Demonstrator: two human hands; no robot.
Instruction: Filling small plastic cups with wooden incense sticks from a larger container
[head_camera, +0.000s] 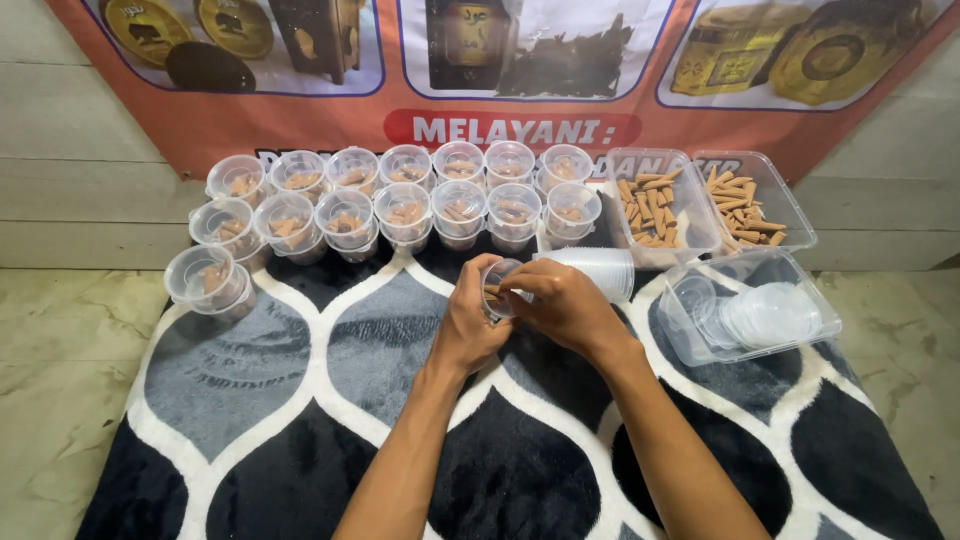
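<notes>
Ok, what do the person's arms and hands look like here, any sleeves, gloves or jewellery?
Both arms are bare from the bottom edge of the head view up to the fingers: no sleeves show. The left hand and right hand wear no gloves, and no ring, watch or bracelet is visible. No markings or tape can be seen on either forearm.

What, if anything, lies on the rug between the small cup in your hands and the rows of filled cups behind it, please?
Nothing visible does. Both the left hand and right hand hold the small clear cup, and only bare rug separates it from the filled cups.
</notes>
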